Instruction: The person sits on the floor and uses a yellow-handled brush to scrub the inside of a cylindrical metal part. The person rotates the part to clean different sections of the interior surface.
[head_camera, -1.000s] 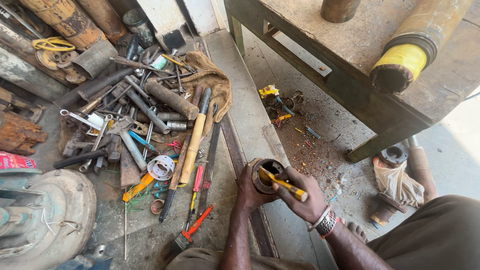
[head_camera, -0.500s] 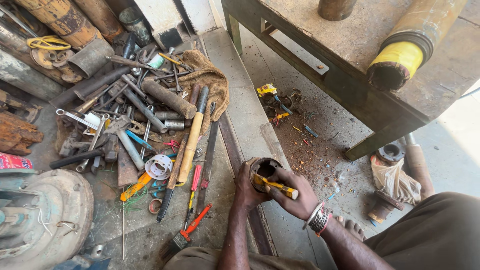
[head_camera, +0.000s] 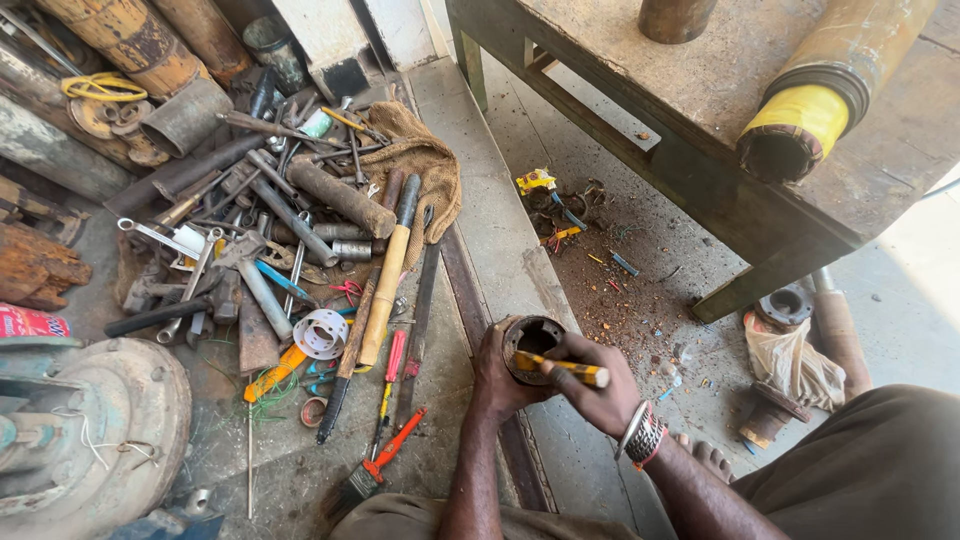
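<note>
My left hand (head_camera: 492, 376) grips a rusty round metal sleeve (head_camera: 531, 336), open end up, held just above the concrete floor. My right hand (head_camera: 600, 385) is closed around a tool with a yellow handle (head_camera: 565, 368), whose tip reaches into the sleeve's opening. A beaded bracelet sits on my right wrist (head_camera: 642, 436). Both forearms come up from the bottom of the head view.
A heap of hand tools (head_camera: 290, 230) covers the floor to the left, with a wooden-handled hammer (head_camera: 385, 285), a burlap rag (head_camera: 425, 165) and a red brush (head_camera: 378, 465). A rusty drum (head_camera: 95, 420) lies bottom left. A steel workbench (head_camera: 720, 110) carries a yellow cylinder (head_camera: 825, 95).
The yellow-handled tool has shifted lower and flatter across the sleeve's mouth. Both hands and the sleeve stay in nearly the same place.
</note>
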